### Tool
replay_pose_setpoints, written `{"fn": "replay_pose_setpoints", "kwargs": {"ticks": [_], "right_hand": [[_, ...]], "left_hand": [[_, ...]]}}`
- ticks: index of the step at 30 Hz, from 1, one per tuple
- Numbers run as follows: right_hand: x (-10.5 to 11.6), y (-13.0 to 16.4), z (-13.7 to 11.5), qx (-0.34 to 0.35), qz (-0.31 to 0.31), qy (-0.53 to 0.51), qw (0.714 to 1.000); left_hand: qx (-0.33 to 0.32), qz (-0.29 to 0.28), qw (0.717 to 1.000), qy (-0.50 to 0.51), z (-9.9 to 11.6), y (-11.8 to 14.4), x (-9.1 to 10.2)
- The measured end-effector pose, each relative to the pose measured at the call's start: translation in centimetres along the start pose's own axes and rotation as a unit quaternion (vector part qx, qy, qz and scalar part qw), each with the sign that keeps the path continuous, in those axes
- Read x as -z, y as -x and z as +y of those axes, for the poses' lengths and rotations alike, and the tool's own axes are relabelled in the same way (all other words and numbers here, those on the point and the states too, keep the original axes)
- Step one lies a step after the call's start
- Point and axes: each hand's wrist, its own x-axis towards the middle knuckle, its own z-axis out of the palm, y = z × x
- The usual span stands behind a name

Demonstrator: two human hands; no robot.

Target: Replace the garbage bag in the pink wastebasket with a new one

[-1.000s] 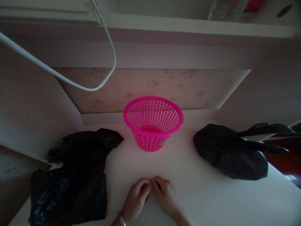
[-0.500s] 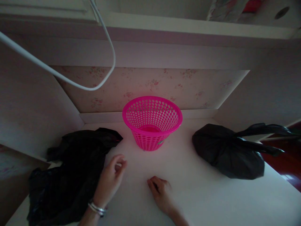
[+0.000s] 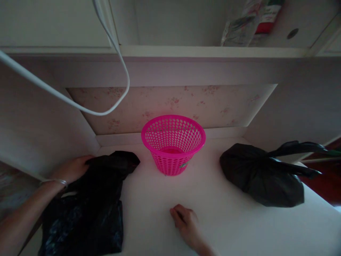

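Note:
My left hand (image 3: 73,169) is at the far upper-left edge of a crumpled black plastic bag (image 3: 98,206), its fingertips hidden by the plastic they appear to grip. A bracelet circles that wrist. Curled into a loose fist, my right hand (image 3: 185,222) rests on the white tabletop (image 3: 149,220) with nothing visible in it. Beyond both hands, an upright pink perforated plastic basket (image 3: 173,165) stands near the back panel, and I see nothing inside it. On the right lies a filled black plastic bag (image 3: 261,177), tied, its handles pointing right.
A white cable (image 3: 98,113) hangs in a loop at the upper left, in front of the scene. Above the back panel runs a shelf (image 3: 186,51) holding clear packaging (image 3: 237,32) and a red-and-white item (image 3: 266,21). Side walls bound the tabletop at left and right.
My left hand has moved left from above the table to the left bag's far edge, and that bag has shifted shape. My right hand stays nearly in place. The view has tilted up slightly.

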Motion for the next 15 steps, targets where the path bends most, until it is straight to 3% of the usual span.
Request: {"fn": "replay_pose_setpoints", "kwargs": {"ticks": [3, 7, 12, 15], "right_hand": [[0.8, -0.2, -1.8, -0.044, -0.078, -0.158, 0.983], [1.7, -0.9, -5.1, -0.011, -0.154, -0.251, 0.956], [2.4, -2.9, -7.8, 0.060, -0.059, -0.244, 0.966], [2.9, -3.4, -8.1, 0.115, -0.059, -0.173, 0.976]], "left_hand": [[-0.019, -0.060, 0.998, 0.023, 1.9, 1.4, 0.5], [-0.053, -0.062, 0.991, 0.110, 6.7, 4.6, 1.4], [-0.076, -0.124, 0.978, 0.147, 10.5, 8.1, 2.2], [-0.089, -0.131, 0.974, 0.161, 11.4, 9.5, 2.0]]}}
